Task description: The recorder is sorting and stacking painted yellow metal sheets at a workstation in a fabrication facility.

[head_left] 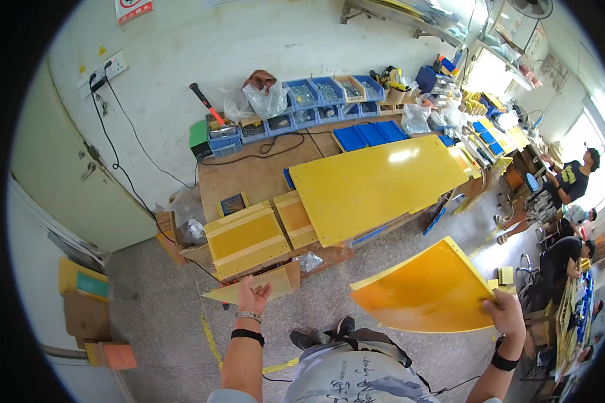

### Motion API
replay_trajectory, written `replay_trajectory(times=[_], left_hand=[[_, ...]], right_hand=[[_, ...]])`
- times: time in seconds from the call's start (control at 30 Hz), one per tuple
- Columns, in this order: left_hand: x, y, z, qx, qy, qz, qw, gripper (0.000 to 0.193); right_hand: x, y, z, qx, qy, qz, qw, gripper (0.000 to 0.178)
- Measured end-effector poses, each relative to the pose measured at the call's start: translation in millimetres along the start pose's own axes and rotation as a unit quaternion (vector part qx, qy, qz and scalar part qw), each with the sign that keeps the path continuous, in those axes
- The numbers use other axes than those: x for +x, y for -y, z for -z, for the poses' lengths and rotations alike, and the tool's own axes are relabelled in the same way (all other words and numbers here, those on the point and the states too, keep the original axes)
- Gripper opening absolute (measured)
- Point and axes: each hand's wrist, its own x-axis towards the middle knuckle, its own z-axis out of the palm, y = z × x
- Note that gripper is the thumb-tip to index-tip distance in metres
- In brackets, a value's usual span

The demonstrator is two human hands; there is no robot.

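glossy yellow rectangular sheet (420, 289), thin and slightly bowed, is held out over the speckled grey floor (168, 295), near the front of the person's body and apart from the brown wooden workbench (238, 178). its right-hand edge is gripped by the right hand (505, 314); the grip is closed, with the thumb laid on the upper face and the other fingers largely hidden behind. the sheet's left end is left unsupported.

left hand (254, 294): palm turned up, fingers spread and loosely curled, nothing seen to be gripped. it is held in front of a thin pale yellow panel (286, 279) at the bench's near edge; whether that panel is touched cannot be told. a black band is worn on each wrist.

on the bench: a large flat yellow rectangular panel (383, 191) is laid toward the right. at its left are set a narrow yellow board (294, 218) and a squarish yellow board with paler strips (245, 240). shallow blue plastic trays (370, 136) are placed behind. blue plastic bins (302, 94) are ranged along the wall. farther right, a person in a dark top (571, 181) is seen standing.
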Motion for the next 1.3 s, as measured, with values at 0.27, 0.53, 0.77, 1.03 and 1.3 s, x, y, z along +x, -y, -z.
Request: replay_trajectory(times=[0.27,0.53,0.77,1.03,1.3], left_hand=[[17,-7,3,0.067,-0.078,0.025,0.994,0.093],[14,-10,-8,0.147,-0.058,0.011,0.987,0.081],[3,-9,1,0.184,-0.060,0.016,0.981,0.076],[0,8,24,0.249,-0.018,-0.029,0.968,0.093],[-54,67,18,0.329,0.040,0.014,0.943,0.053]], right_hand=[[-1,-3,7,-0.036,0.016,0.002,0.999,0.014],[-7,-17,13,-0.059,0.009,0.013,0.998,0.015],[-16,-22,18,-0.037,-0.019,-0.010,0.999,0.016],[-23,-13,21,0.011,-0.036,-0.013,0.999,0.014],[-26,-22,42,0.085,-0.067,-0.001,0.994,0.016]])
